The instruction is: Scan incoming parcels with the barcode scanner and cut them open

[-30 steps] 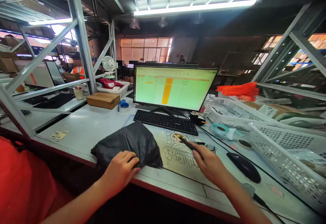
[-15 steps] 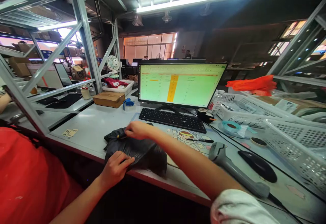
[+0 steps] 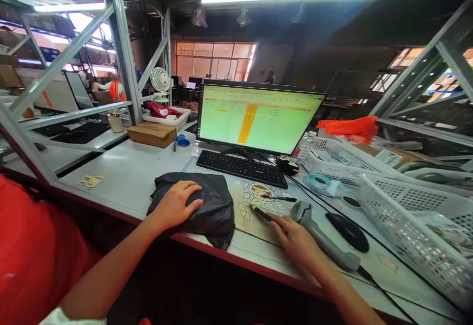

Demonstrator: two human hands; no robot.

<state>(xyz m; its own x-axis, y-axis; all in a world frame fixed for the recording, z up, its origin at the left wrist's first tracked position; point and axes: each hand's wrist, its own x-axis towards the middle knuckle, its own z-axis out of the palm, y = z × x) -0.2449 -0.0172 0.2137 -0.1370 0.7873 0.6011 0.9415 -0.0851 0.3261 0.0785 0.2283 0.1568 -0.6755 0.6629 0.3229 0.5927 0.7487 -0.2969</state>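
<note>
A black plastic bag [image 3: 212,194] with bulging contents lies at the table's front edge. My left hand [image 3: 181,201] rests flat on top of it, fingers stretched out and thumb apart. To the right of the bag, low over the desk mat [image 3: 242,216], my right hand [image 3: 293,236] has its fingers closed around a slim black-and-yellow box cutter [image 3: 261,213]. Its yellow tip points left toward the bag. Close by that hand are a grey barcode scanner [image 3: 325,238] and a black marker [image 3: 279,198] on the mat.
Behind the mat stand a keyboard [image 3: 242,168] and a lit monitor [image 3: 258,115]. A mouse [image 3: 347,231], tape roll [image 3: 320,182] and white perforated baskets [image 3: 414,221] fill the right side. A cardboard box [image 3: 152,134] sits back left. A person's red clothing [image 3: 33,236] is at the left.
My right hand has left the bag and moved right over the mat, with the box cutter. My left hand has shifted onto the bag's top and flattened. The bag now lies flatter.
</note>
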